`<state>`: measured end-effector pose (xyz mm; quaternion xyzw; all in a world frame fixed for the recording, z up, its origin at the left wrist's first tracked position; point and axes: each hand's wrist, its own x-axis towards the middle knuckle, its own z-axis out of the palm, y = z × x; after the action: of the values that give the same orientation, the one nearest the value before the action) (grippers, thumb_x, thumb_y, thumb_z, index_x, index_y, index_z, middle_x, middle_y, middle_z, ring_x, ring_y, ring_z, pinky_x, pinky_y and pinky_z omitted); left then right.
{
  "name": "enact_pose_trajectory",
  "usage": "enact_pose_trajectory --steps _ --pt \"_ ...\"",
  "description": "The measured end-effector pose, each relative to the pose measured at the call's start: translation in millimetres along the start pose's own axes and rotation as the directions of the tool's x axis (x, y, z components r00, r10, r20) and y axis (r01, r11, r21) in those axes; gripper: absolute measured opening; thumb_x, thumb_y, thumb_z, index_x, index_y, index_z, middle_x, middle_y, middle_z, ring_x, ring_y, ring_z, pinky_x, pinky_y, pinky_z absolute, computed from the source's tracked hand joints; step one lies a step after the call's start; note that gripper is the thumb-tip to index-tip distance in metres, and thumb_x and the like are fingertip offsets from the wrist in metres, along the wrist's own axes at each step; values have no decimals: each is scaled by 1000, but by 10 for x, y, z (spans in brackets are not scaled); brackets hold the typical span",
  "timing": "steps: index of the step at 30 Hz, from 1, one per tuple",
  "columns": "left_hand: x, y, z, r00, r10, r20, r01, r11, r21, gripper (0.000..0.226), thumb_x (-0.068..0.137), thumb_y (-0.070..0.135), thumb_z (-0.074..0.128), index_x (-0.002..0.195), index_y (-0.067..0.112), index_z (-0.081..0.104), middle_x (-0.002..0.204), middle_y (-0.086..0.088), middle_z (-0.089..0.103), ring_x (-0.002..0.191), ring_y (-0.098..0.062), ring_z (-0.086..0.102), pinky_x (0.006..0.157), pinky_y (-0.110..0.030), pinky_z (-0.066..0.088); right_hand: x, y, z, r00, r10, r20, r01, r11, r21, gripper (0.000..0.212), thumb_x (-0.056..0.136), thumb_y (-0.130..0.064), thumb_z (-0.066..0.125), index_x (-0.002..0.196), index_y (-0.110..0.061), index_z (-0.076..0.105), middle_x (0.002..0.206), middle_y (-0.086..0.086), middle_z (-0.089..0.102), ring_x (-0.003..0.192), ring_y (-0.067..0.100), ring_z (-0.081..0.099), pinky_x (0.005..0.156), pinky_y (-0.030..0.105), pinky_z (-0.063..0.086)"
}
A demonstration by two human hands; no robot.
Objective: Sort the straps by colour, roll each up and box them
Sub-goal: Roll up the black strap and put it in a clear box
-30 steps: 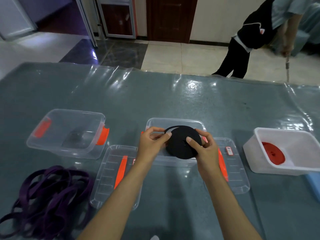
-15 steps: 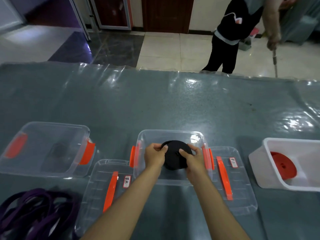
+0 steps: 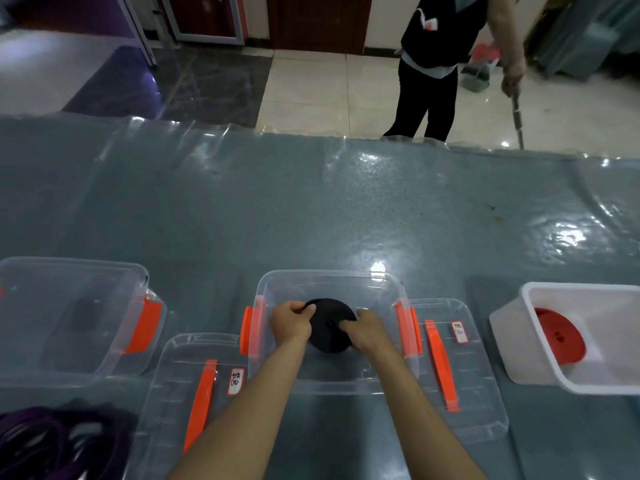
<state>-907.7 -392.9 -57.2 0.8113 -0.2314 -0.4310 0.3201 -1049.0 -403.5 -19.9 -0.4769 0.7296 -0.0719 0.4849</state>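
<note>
Lower left corner: purple straps [image 3: 52, 441], loose, cut off by the frame edge. Left clear box [image 3: 74, 317]: dark shape inside, indistinct. Left lid [image 3: 194, 393] and right lid [image 3: 453, 368] carry white labels, writing illegible. Centre clear box [image 3: 332, 285]: left hand [image 3: 290, 325] and right hand [image 3: 363, 332] both grip the black strap roll [image 3: 329, 329] inside it. Right: white tub [image 3: 585, 337] holding a red strap roll [image 3: 559, 337].

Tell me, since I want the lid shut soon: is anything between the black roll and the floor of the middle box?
Nothing visible. Left hand and right hand hold the black roll inside the open middle clear box, whose visible floor looks bare. Its lid lies alongside, to the right.
</note>
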Motion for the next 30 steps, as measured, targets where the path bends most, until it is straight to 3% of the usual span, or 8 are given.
enact_pose_trajectory --steps 5,9,13,16,19,24,27,30 --pt "-14 12 -5 999 35 16 -36 998 59 12 94 14 78 105 8 76 103 -4 74 104 -25 70 84 -27 47 -1 34 96 997 -57 -60 42 972 -230 37 97 -17 59 130 -2 64 138 23 52 129 38 51 110 38 44" --pt "-74 50 27 992 125 2 -123 981 153 13 96 11 73 89 12 63 88 -2 65 96 -30 69 74 -30 42 -23 20 52 997 -69 -27 57 948 -313 46 101 -23 59 141 -1 52 147 22 43 131 42 51 113 43 43" --pt "-144 88 -68 983 165 74 -180 937 300 10 100 13 67 107 7 62 103 -9 66 108 -33 68 77 -30 42 -171 1 -103 985 -175 3 162 901 -402 53 101 -24 59 149 -8 45 145 22 50 132 42 53 109 45 46" --pt "-244 132 -210 964 235 123 -265 877 400 31 100 13 63 130 5 57 123 -16 68 115 -35 66 79 -29 42 -432 28 -262 936 -349 -57 285 839 -464 50 100 -22 59 149 -14 50 141 18 57 130 38 56 105 42 48" --pt "-541 152 -460 886 404 227 -463 756 462 27 99 16 62 126 11 62 119 -12 71 108 -32 67 81 -32 46 -821 104 -370 842 -529 -106 434 781 -448 34 99 -16 61 133 -13 66 123 14 67 115 32 64 96 40 52" --pt "-1314 -15 -998 635 567 525 -771 424 475 27 102 25 61 129 20 64 123 -4 68 112 -24 64 93 -39 53 -1590 410 -389 667 -736 -116 602 624 -499 27 94 -11 69 121 -13 73 114 8 71 102 29 67 86 45 57" --pt "-1779 -280 -1280 633 567 527 -732 216 646 27 105 27 52 129 22 63 125 -2 63 118 -26 60 95 -41 49 -1882 677 -310 635 -762 -126 595 586 -550 22 89 -5 72 110 -11 77 104 7 75 93 32 70 78 46 58" --pt "-2163 -559 -1506 633 638 439 -666 161 728 22 104 24 55 119 21 71 118 -1 69 112 -27 67 100 -42 50 -2064 912 -217 650 -752 -105 591 588 -553 19 92 -6 69 108 -12 77 106 6 74 99 31 69 83 47 56"
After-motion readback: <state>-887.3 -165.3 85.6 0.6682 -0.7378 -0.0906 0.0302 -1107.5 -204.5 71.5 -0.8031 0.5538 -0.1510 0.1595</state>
